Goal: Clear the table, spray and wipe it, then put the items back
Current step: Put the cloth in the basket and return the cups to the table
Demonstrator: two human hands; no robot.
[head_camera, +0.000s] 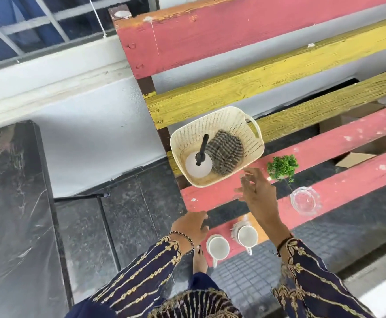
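From the head camera, a slatted bench (233, 31) of red and yellow planks runs across the right side, and a dark marble table (10, 203) stands well apart on the left. On the bench sits a cream basket (210, 115), its one visible handle on the far right side. Just beside it to the right is a small green plant (282, 167), then a clear glass dish (305, 199). Two white mugs (218, 246) (247, 236) stand on the nearest plank with their handles pointing toward the person.

The spray bottle (198, 166) stands upright in the basket's near left corner (seen from above as a white round body). Its black nozzle points away and slightly right. The checked cloth (226, 152) lies bunched against it.

The right hand (258, 193) is at the basket's near rim with fingers spread and holding nothing. The fingertips are blurred, so contact is perhaps there, perhaps not. The left hand (190, 228) hangs loosely curled and empty over the bench's near left end. The two hands are apart.
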